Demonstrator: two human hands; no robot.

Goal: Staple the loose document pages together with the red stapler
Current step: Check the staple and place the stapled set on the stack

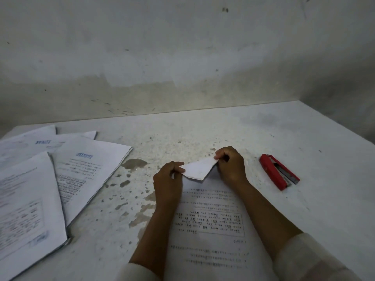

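Two hands: left hand (168,179) and right hand (231,165) pinching folded far corner (199,169) of one printed document (211,226). One red stapler (279,171) right of document, untouched. Three paper stacks (60,175) left of document.

left hand (168,177) pinching, right hand (230,164) pinching, forearms extended forward

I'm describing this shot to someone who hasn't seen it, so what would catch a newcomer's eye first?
The red stapler stands out first, the only bright colour, lying untouched on the stained white table to the right of the hands. Next, the left hand and right hand pinch a folded-over corner of the printed pages at centre. More stacks of papers are spread out at far left.
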